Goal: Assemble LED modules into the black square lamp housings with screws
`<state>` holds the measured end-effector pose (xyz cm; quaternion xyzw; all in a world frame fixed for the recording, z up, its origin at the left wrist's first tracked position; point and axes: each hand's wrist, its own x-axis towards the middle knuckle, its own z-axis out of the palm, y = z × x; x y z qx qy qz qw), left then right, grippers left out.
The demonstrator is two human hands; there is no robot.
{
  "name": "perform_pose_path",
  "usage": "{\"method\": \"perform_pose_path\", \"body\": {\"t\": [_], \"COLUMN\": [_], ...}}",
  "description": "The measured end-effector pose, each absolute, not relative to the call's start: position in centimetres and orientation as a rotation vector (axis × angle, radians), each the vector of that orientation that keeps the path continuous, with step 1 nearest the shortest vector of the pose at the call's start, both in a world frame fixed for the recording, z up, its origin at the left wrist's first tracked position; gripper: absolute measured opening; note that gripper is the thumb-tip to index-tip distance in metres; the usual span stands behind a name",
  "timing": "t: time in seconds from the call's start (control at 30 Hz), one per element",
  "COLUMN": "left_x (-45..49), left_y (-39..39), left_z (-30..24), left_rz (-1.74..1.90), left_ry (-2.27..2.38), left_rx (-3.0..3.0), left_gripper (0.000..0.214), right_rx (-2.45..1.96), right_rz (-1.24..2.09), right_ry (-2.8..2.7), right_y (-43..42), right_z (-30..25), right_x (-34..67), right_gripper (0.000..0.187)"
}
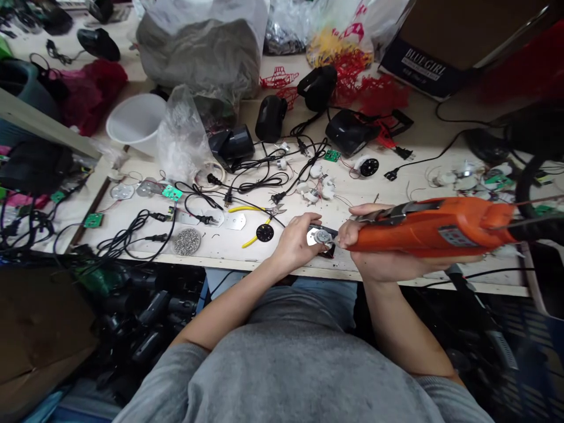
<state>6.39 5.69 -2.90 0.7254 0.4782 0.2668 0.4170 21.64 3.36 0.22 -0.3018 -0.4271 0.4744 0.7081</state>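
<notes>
1. A pale wooden workbench is stretching across the room, crowded with parts, and large plastic bags are slumping along its far side.
2. Black hair-dryer housings are lying towards the back of the workbench, apart from the black power cords sprawling across its middle.
3. Small white wired motors are sitting in a loose group near the middle of the workbench, and a few green circuit boards are scattered around them. The housings, cords and boards are lying separately, so much of this hardware appears to be unassembled. How much is finished, I cannot tell.
4. A silver metal plate carrying a small motor is sitting near the front edge of the workbench, directly between the hands.
5. The left hand is pinching that plate, its fingers curling narrowly around the rim.
6. The right hand is wrapping firmly around an orange electric screwdriver, holding the tool level just beside the plate. Its bit is hidden from here.
7. Yellow-handled pliers and a black fan disc are lying just left of the left hand, untouched.
</notes>
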Motion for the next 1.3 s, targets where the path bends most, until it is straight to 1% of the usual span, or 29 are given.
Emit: {"method": "perform_pose_path", "body": {"t": [0.17,0.4,0.5,0.67,0.73,0.87,1.07,1.23,1.3], "left_x": [6.4,6.4,6.5,6.6,6.6,6.6,6.9,7.5,7.7], "left_y": [5.8,5.6,5.5,5.5,5.5,5.5,5.1,4.9,4.9], "left_z": [-3.0,-3.1,-3.1,-3.1,-3.1,-3.1,-3.2,-3.6,-3.6], "left_rz": [0.672,0.687,0.701,0.711,0.713,0.7,0.726,0.751,0.754], "left_ry": [1.207,1.208,1.216,1.227,1.226,1.228,1.236,1.267,1.28], "left_rx": [1.82,1.842,1.853,1.863,1.873,1.908,1.931,1.963,1.958], "left_gripper": [0.059,0.058,0.057,0.056,0.056,0.053,0.051,0.052,0.051], "right_rx": [-0.732,-0.714,-0.692,-0.651,-0.658,-0.66,-0.63,-0.64,-0.621], "right_rz": [1.051,1.049,1.076,1.057,1.058,1.057,1.105,1.138,1.141], "right_ry": [-0.905,-0.947,-1.024,-1.065,-1.106,-1.21,-1.087,-1.052,-1.051], "right_y": [2.9,2.8,3.0,3.4,3.5,3.7,3.6,3.5,3.6], "right_z": [0.2,0.2,0.2,0.5,0.6,0.7,0.8,0.8,0.8], "right_x": [21.5,21.3,21.4,21.5,21.6,22.0,22.2,22.0,21.9], "right_gripper": [0.078,0.07,0.072,0.089,0.09,0.084,0.071,0.074,0.072]}}
